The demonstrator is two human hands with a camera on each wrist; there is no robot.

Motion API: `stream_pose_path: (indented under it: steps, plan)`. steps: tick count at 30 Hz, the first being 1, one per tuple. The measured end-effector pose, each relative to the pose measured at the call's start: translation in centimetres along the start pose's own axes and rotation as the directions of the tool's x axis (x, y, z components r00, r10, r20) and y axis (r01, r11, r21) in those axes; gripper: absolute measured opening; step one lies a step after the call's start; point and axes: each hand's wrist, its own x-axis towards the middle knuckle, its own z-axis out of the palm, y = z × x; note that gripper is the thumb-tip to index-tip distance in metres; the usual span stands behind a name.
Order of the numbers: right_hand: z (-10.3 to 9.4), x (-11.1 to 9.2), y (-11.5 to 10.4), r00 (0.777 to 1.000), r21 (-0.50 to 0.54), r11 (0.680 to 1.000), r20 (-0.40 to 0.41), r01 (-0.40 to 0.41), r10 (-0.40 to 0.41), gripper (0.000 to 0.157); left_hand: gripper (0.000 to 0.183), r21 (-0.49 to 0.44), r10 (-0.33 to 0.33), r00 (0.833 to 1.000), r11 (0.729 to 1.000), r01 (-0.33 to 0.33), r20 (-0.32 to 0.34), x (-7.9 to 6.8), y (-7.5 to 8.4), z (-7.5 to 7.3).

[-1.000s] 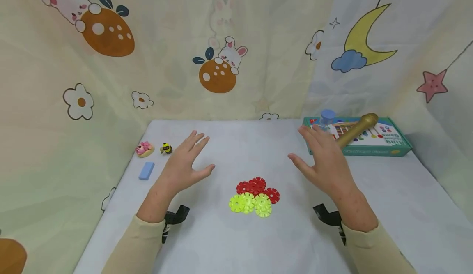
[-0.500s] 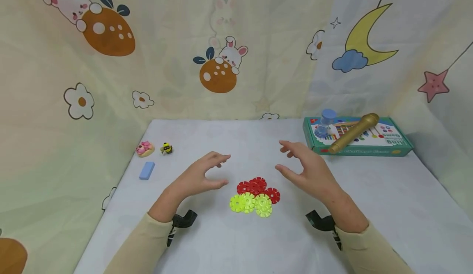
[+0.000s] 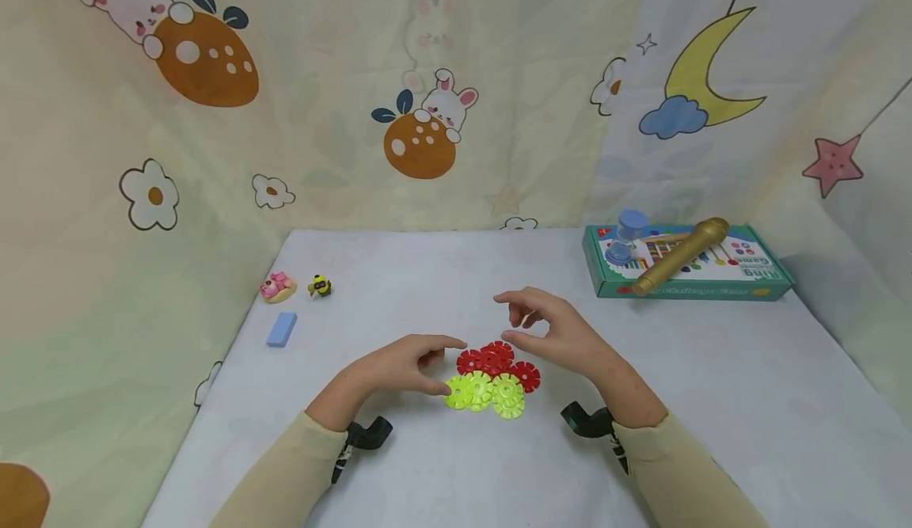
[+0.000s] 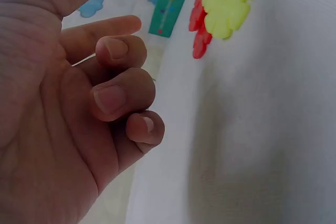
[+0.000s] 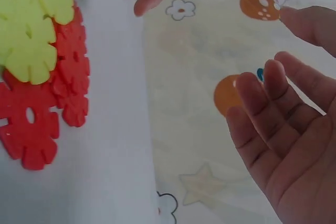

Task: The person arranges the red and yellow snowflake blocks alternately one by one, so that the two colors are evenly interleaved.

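Several red notched plastic discs (image 3: 493, 359) lie in a heap on the white table, behind several yellow-green discs (image 3: 507, 395) that overlap one another. At the heap's left side is my left hand (image 3: 402, 366), its thumb tip in line with the nearest yellow disc; whether they touch I cannot tell. The left wrist view shows its index finger (image 4: 102, 32) extended, the other fingers bent, and nothing held. Above and behind the red discs hovers my right hand (image 3: 559, 330), thumb and index finger apart, the other fingers loosely bent. Its palm holds nothing in the right wrist view.
At the back right, a green game box (image 3: 755, 275) bears a gold microphone (image 3: 680, 257) and a blue-capped sand timer (image 3: 627, 237). On the left lie a pink figurine (image 3: 276, 286), a bee toy (image 3: 320, 286) and a blue block (image 3: 282, 328). A printed curtain (image 3: 321, 116) hangs behind.
Both hands have moved inward and nearer to the disc heap, the left rightward and the right leftward. Their fingers, spread before, are now more bent. The discs have not moved.
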Motion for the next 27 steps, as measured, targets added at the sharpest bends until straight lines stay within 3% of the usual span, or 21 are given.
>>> stream_pose_path:
  steps: [4,8,11,17,27]
  plan:
    - [1.1,-0.1,1.3,0.989,0.106,0.987,0.092,-0.123,0.114,0.048,0.06,0.022,-0.01,0.998,1.0,0.009,0.054,0.3,-0.1,0.3]
    - [2.1,-0.5,3.0,0.951,0.161,0.948,0.189,-0.274,0.243,0.047,0.054,0.048,-0.005,0.995,0.999,0.001,0.104,0.5,-0.4,0.7]
    - [3.1,-0.6,4.0,0.924,0.163,0.928,0.249,-0.336,0.291,0.049,0.051,0.07,-0.016,0.992,0.997,0.007,0.124,0.4,-0.6,1.1]
    - [4.9,-0.5,5.0,0.885,0.124,0.906,0.302,-0.405,0.354,0.05,0.051,0.154,-0.032,0.993,0.988,0.014,0.11,0.3,-0.5,1.6]
    - [5.5,-0.2,5.4,0.86,0.044,0.887,0.272,-0.46,0.432,0.052,0.047,0.223,-0.065,0.995,0.974,0.046,0.076,0.4,-0.1,1.9]
